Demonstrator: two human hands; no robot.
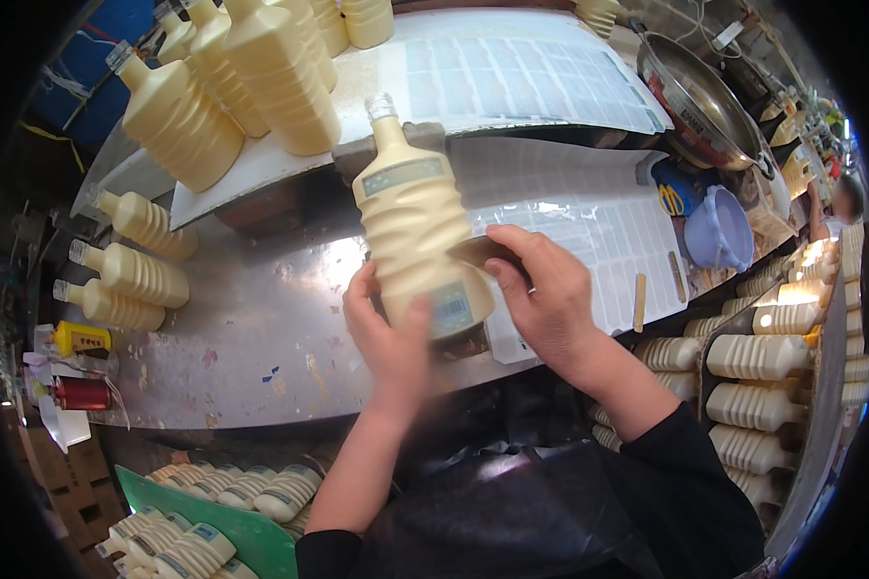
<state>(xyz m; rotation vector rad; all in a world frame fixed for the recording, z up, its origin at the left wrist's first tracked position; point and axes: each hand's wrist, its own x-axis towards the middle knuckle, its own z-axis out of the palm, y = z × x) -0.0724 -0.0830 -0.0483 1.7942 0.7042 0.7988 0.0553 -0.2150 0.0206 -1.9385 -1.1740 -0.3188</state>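
A cream ribbed bottle (407, 227) with a clear threaded neck lies in front of me, its neck pointing away. One bluish label (404, 178) is near its shoulder and another (448, 306) near its base. My left hand (388, 328) grips the lower left side of the bottle, its thumb blurred over the front. Between the fingers and thumb of my right hand (550, 294) is a dark flat scraper (481, 252), its edge against the bottle's right side. A grey block (355, 156) shows behind the bottle's shoulder, mostly hidden.
Several cream bottles (280, 82) stand on a raised white board, and more (145, 275) lie at the table's left. Label sheets (589, 232) spread to the right, beside a purple bucket (718, 230) and metal pan (700, 101). Racked bottles (758, 357) and a green crate (203, 516) flank me.
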